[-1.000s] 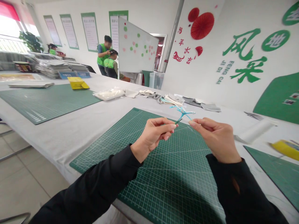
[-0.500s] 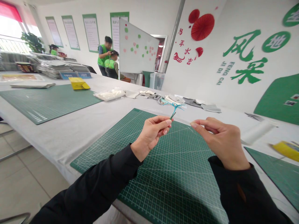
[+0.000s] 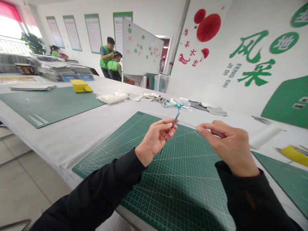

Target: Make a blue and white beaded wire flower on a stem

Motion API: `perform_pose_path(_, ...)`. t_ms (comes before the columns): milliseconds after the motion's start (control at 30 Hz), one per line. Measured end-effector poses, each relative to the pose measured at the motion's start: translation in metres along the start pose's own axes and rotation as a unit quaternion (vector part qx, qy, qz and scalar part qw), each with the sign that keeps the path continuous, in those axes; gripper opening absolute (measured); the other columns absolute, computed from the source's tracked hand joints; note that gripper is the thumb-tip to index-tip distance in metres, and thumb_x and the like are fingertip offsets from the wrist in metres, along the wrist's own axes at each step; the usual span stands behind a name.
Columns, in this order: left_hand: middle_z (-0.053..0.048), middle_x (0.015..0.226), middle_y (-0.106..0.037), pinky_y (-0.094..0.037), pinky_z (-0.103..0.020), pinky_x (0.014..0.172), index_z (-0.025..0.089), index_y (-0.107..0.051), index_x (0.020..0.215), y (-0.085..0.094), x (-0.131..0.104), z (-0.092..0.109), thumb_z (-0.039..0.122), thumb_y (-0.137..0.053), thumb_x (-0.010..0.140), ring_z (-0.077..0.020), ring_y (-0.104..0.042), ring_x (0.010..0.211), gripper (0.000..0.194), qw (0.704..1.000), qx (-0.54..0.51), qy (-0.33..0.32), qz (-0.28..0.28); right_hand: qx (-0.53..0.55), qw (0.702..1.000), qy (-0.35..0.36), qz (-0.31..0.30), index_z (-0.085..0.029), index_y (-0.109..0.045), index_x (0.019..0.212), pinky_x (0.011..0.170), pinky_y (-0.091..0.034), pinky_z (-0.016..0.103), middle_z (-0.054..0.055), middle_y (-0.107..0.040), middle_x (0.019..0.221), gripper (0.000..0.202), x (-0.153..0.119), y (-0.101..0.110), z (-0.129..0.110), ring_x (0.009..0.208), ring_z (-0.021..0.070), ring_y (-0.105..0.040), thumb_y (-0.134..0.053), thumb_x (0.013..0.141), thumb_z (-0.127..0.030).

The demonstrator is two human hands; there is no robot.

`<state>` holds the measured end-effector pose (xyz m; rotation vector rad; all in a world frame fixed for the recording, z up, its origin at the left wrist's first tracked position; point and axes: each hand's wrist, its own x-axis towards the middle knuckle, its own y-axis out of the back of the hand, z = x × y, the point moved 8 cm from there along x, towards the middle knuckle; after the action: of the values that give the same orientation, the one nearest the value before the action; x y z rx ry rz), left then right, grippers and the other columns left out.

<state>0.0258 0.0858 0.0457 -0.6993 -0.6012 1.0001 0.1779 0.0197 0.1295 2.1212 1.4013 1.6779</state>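
Observation:
Between the thumb and fingers of my left hand (image 3: 157, 138) is a thin green stem (image 3: 175, 120), held upright at a slant. Bright blue strands (image 3: 178, 106) spread out from its top like a small flower. My right hand (image 3: 227, 142) hovers to the right of it, apart from the stem, with thumb and forefinger pinched together. A fine pale thread (image 3: 194, 131) seems to run from that pinch; most of it is too thin to follow. Below both hands lies a green gridded cutting mat (image 3: 187, 173).
Cloth scraps (image 3: 154, 96) and a clear plastic packet (image 3: 113, 97) lie behind the mat. A yellow box (image 3: 81, 86) sits on another mat at left. Scissors (image 3: 261, 120), a white roll (image 3: 268, 136) and a yellow object (image 3: 295, 155) are at right. People in green vests (image 3: 113, 65) are at the back.
My left fingers have loosened and shifted on the stem, showing more of its length. The blue strands have turned and moved slightly left and down. My right hand has barely moved.

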Motion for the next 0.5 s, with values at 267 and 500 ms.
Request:
perform_pose_path(267, -0.004, 0.069, -0.062, -0.037, -0.015, 0.051, 0.004, -0.069, 0.088, 0.003, 0.001, -0.003, 0.002, -0.063, 0.071, -0.0032, -0.049, 0.051, 0.018, 1.000, 0.005, 0.001, 0.010, -0.017, 1.000, 0.012, 0.006, -0.024, -0.073, 0.077, 0.055, -0.037, 0.028, -0.003, -0.058, 0.062, 0.009, 0.000, 0.004, -0.006, 0.058, 0.0116, -0.051, -0.067, 0.080, -0.029)
perform_pose_path(500, -0.001, 0.069, -0.060, -0.035, -0.014, 0.049, 0.006, -0.069, 0.091, 0.003, 0.000, -0.001, 0.007, -0.066, 0.073, -0.0019, -0.045, 0.050, 0.019, 1.000, 0.022, -0.007, 0.007, -0.014, 1.000, 0.015, 0.003, -0.025, -0.073, 0.077, 0.054, -0.036, 0.028, -0.004, -0.051, 0.058, 0.010, -0.001, 0.007, -0.013, 0.055, 0.0111, -0.047, -0.066, 0.080, -0.030)
